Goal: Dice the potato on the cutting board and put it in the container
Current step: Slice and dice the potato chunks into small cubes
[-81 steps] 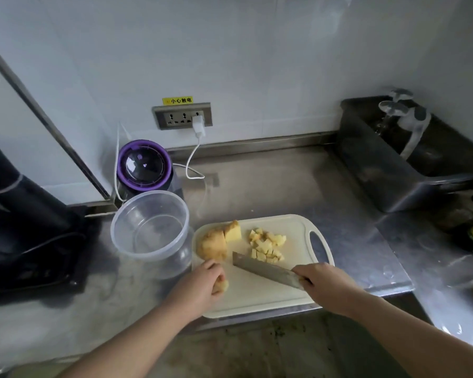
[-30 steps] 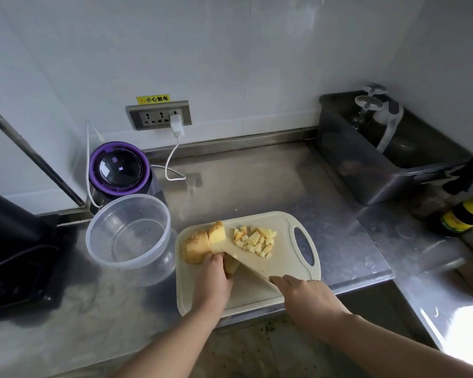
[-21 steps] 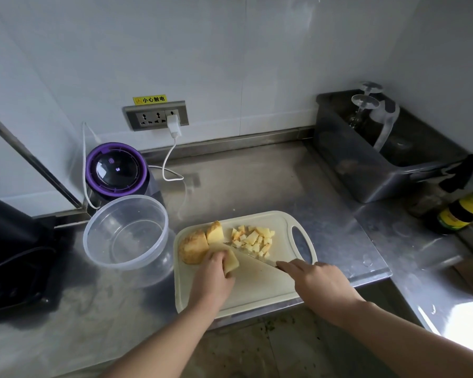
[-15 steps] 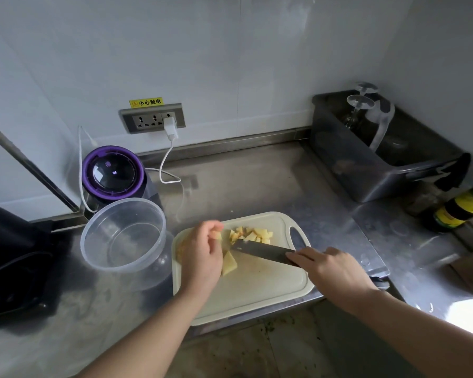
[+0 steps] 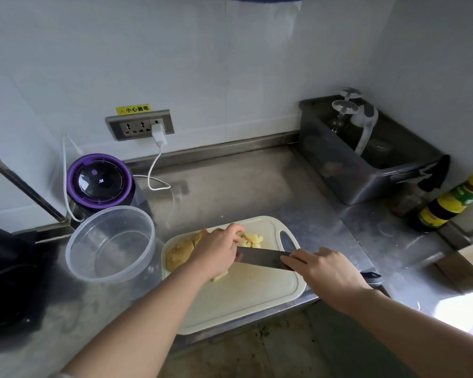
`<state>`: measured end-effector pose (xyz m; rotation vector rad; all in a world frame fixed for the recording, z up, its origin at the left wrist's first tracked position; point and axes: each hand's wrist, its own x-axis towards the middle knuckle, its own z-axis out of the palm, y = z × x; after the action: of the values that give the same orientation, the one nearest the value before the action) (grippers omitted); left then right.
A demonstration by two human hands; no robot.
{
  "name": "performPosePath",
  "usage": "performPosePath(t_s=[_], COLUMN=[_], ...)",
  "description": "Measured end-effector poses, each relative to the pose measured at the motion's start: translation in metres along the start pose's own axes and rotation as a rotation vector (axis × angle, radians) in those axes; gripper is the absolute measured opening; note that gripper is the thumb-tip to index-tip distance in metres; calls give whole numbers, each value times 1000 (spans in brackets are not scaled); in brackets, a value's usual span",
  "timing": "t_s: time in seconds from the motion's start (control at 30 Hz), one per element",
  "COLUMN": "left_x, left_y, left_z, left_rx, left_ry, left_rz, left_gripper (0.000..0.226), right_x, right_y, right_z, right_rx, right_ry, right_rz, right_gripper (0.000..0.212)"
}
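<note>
Head cam looks down at a stainless steel tabletop (image 5: 243, 186) with a cream plastic cutting board (image 5: 238, 301) sitting at its front edge. Right hand (image 5: 325, 271) is wrapped around the handle of a steel cleaver (image 5: 260, 257), blade lying across the board. Left hand (image 5: 216, 255) is curled down over the potato stuff, though whether it's actually gripping a piece is hard to say. Big unpeeled potato chunk (image 5: 178, 253) sits at the board's left edge, pale yellow potato cubes (image 5: 253, 240) piled just past the blade. Clear round plastic container (image 5: 109, 244) stands just left of the board, no potato in it yet.
</note>
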<state>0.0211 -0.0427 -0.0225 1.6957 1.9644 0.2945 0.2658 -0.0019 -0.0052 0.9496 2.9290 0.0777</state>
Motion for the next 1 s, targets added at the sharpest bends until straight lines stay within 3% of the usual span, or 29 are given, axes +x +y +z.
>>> performPosePath(t_s=[0.1, 0.17, 0.27, 0.37, 0.43, 0.5, 0.6, 0.7, 1.0], left_x=[-1, 0, -5, -28, -45, -56, -57, -51, -44], left_y=[-3, -3, 1, -6, -16, -25, -31, -29, -20], left_z=[3, 3, -4, -4, 8, 24, 43, 51, 59], left_rx=[36, -82, -289, -236, -171, -139, -53, -30, -246], left_ry=[-59, -6, 262, 469, 421, 273, 143, 188, 292], left_rz=[12, -4, -43, -116, -129, -187, -288, -329, -453], left_gripper=[43, 43, 39, 24, 15, 13, 30, 36, 17], right_x=[0, 0, 1, 3, 4, 4, 7, 14, 21], right_y=[0, 0, -6, -13, -23, -34, -47, -55, -71], right_z=[-1, -3, -11, -13, -10, -3, 8, 18, 20], right_rx=[-22, -6, 90, 278, 386, 438, 467, 456, 469], right_ry=[-11, -15, -30, -95, -144, -213, -285, -316, -341], right_rz=[-22, 7, 73, 188, 224, 239, 276, 288, 251], right_gripper=[75, 74, 63, 44, 38, 35, 34, 33, 32])
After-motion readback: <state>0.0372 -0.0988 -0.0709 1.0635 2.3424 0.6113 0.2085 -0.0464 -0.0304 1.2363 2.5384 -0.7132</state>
